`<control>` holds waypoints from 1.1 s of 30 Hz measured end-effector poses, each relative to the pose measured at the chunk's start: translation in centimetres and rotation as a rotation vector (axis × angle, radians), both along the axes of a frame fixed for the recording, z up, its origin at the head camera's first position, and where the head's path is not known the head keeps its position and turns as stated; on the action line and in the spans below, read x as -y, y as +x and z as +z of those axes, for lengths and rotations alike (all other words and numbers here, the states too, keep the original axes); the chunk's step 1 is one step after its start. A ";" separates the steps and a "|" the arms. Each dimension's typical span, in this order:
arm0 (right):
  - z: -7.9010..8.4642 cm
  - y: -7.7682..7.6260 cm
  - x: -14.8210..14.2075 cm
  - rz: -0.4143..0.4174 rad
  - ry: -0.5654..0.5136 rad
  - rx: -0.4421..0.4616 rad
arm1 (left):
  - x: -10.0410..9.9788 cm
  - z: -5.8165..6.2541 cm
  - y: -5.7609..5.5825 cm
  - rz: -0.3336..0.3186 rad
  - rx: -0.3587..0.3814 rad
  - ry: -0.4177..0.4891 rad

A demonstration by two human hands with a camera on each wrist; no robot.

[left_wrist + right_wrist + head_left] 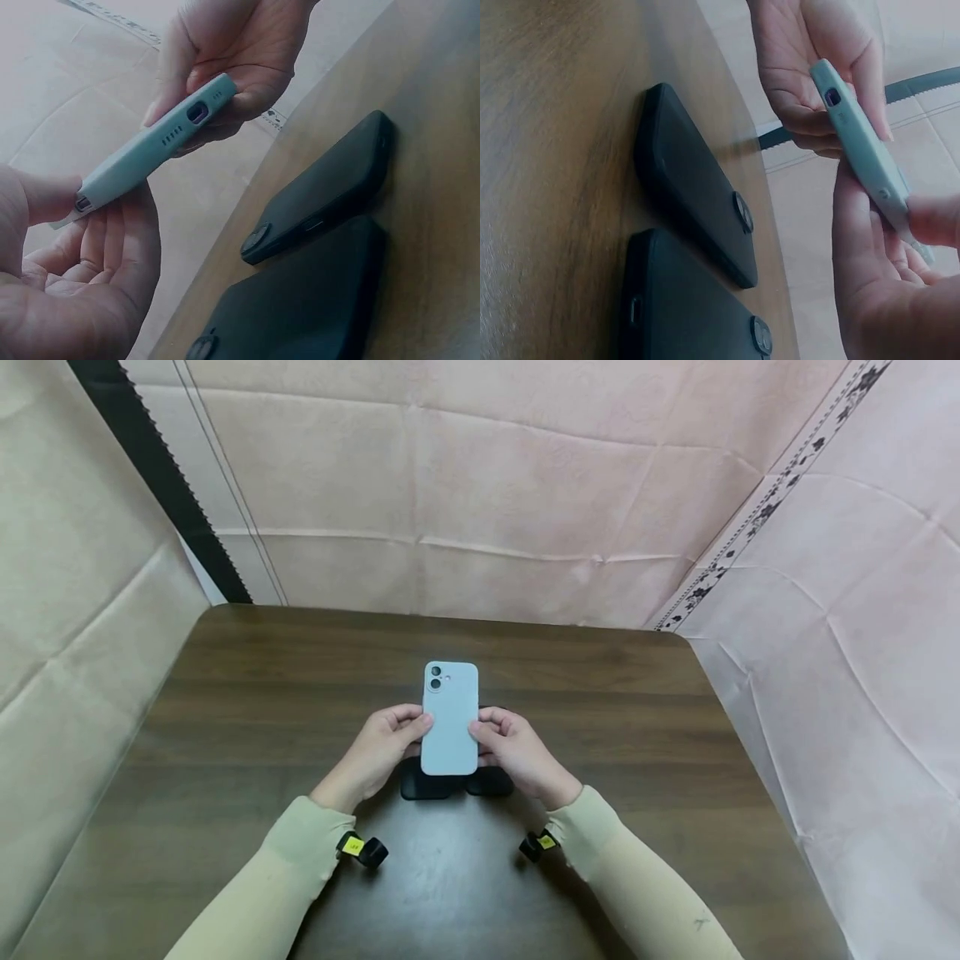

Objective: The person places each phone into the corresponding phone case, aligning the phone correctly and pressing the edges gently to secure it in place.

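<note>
A phone in a pale blue case (450, 731) is held up above the table, its back with two camera lenses facing the head camera. My left hand (372, 750) pinches its left edge, thumb on the back and fingers behind. On the opposite edge, my right hand (525, 752) grips it the same way. The left wrist view shows the bottom edge of the pale blue case (161, 146), with its port opening. Beneath the hands lie two black phones or phone cases, one at left (425, 783) and one at right (491, 782), partly hidden by the pale blue one.
The dark wooden table (247, 718) has rounded far corners. Creased pale cloth (525, 485) hangs behind it and along both sides. Each wrist carries a small black camera on a strap, such as the left one (363, 849).
</note>
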State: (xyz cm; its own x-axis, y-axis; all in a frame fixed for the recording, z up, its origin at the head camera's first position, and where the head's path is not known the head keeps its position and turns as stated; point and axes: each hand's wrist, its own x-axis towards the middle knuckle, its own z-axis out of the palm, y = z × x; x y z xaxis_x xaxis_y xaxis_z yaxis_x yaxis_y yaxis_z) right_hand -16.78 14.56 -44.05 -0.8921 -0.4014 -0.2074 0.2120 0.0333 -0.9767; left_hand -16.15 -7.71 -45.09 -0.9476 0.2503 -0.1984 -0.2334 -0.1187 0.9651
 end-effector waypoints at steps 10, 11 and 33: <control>-0.4 -0.3 0.0 0.054 0.084 0.022 | 0.6 0.1 -0.3 -0.002 -0.016 -0.156; -0.4 -0.4 -0.1 0.068 0.104 0.013 | 0.8 -0.1 -0.3 0.009 -0.013 -0.155; -2.5 -1.4 -9.6 -0.058 0.993 -0.688 | 12.6 -2.8 -0.8 -0.011 0.070 -0.487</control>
